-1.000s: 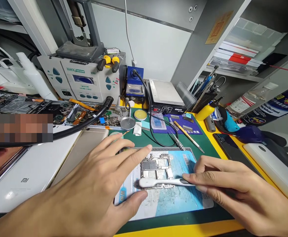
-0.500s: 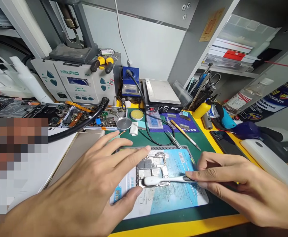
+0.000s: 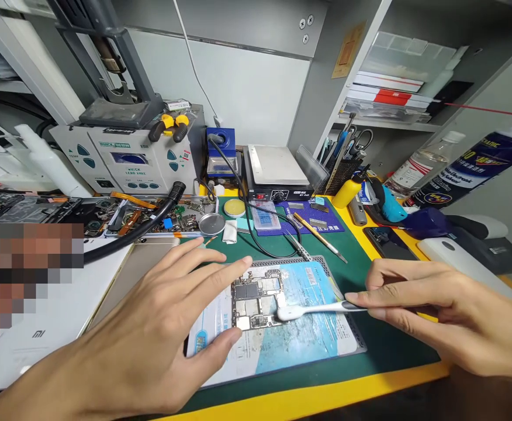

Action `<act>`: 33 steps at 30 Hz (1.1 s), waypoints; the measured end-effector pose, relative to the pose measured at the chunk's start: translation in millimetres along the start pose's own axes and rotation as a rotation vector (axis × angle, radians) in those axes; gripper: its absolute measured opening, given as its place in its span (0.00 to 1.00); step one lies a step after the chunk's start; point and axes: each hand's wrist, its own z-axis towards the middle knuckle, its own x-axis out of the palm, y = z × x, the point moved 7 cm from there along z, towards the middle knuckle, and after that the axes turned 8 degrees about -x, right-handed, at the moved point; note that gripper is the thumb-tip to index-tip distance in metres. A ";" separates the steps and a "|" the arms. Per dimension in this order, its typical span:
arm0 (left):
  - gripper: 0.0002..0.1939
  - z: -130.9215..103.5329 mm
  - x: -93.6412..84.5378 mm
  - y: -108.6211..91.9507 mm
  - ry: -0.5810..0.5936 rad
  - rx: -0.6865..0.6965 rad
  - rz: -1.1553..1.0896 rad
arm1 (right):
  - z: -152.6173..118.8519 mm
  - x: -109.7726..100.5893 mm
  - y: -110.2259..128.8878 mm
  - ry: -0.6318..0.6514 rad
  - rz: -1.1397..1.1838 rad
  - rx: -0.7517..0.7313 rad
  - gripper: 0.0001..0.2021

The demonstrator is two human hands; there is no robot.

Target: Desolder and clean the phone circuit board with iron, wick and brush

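A phone circuit board [image 3: 262, 301] lies flat on a blue-and-white printed sheet [image 3: 308, 345]. My left hand [image 3: 172, 316] is spread over the sheet's left side, index fingertip by the board's upper left edge and thumb tip by its lower left corner. Whether these tips press on the board I cannot tell. Between the thumb and fingers of my right hand [image 3: 426, 310] is the handle of a white toothbrush [image 3: 312, 308]. Its head rests at the board's lower right corner, bristles hidden underneath.
Behind the board are tweezers [image 3: 297, 245], a wooden-handled blade [image 3: 320, 237], an open tin [image 3: 212, 223] and a looping black cable. A hot-air station [image 3: 128, 158] and a hot plate [image 3: 276, 166] stand at the back. A white Xiaomi device [image 3: 49, 327] lies left; a phone [image 3: 390, 242] lies right.
The toothbrush has moved right along the board's lower edge, from its lower left part to its lower right corner. My left hand keeps its spread pose. The whole view has shifted slightly.
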 end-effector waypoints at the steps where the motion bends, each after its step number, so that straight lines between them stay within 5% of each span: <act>1: 0.36 -0.3 0.4 0.5 0.001 -0.001 -0.005 | -1.8 -1.3 -0.2 0.032 0.009 -0.013 0.13; 7: 0.34 0.3 2.7 6.0 -0.055 -0.041 -0.176 | 2.6 -27.6 -15.5 -0.190 0.045 0.100 0.13; 13: 0.34 3.7 0.0 8.2 -0.091 -0.126 -0.358 | 15.8 -13.3 -44.1 -0.292 0.353 0.330 0.22; 19: 0.36 5.2 -13.3 39.2 -0.108 -0.509 -0.766 | 24.7 -5.5 -58.8 -0.405 0.558 0.342 0.30; 22: 0.26 7.4 -15.1 44.9 -0.108 -0.710 -1.116 | 28.1 -3.9 -63.6 -0.447 0.626 0.353 0.34; 27: 0.18 1.4 -1.2 19.0 0.029 -1.020 -1.556 | 32.9 3.0 -64.2 -0.410 0.669 0.340 0.34; 33: 0.19 -14.9 5.2 -5.5 0.042 -1.258 -1.755 | 36.9 8.7 -66.4 -0.376 0.671 0.330 0.34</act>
